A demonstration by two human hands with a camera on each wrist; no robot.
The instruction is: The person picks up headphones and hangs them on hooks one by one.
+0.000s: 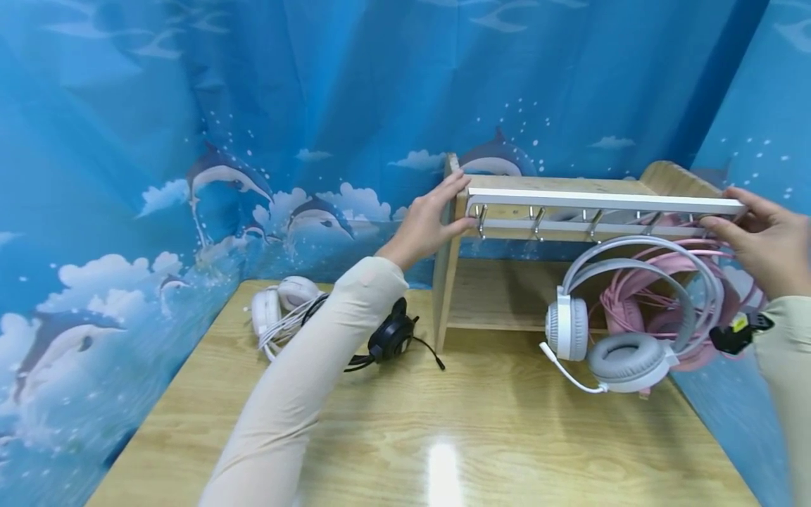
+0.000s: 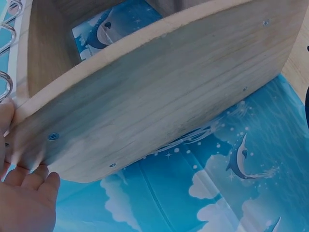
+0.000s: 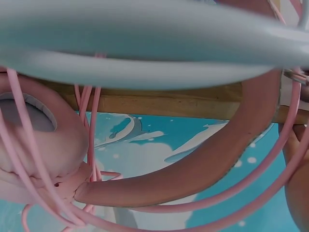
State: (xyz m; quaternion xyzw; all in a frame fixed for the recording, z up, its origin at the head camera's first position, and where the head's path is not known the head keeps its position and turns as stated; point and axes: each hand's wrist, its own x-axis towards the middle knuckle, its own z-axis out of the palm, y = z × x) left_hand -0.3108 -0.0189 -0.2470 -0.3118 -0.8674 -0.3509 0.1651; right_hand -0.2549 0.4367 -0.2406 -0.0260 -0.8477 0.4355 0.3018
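The sleeved forearms extend forward over the bare front area of the worktop (image 1: 519, 436). Beyond this area, a white-and-grey headset (image 1: 627, 360) hangs below the right half of the hook rail (image 1: 602, 201), ear cups down, microphone boom toward the front. The hook that carries it cannot be identified.

The left hand (image 1: 427, 224) grips the front left corner of the wooden shelf unit (image 1: 507, 296): the thumb lies at the rail end, and the fingers bend around the outer face of the side panel. The right hand (image 1: 769, 243) grips the right end of the hook rail, thumb on the front face, fingers over the top. Metal hooks project from the rail between the hands.

Directly behind the white-and-grey headset, a pink headset (image 3: 174, 187) hangs with its pink cable in loops. The shelf unit stands upright on the worktop. To its left, a black headset (image 1: 389, 339) lies near the side panel, partly behind the left sleeve; a white headset (image 1: 266, 313) with bundled cable lies farther left. A blue dolphin-print curtain (image 1: 355, 84) forms the background.
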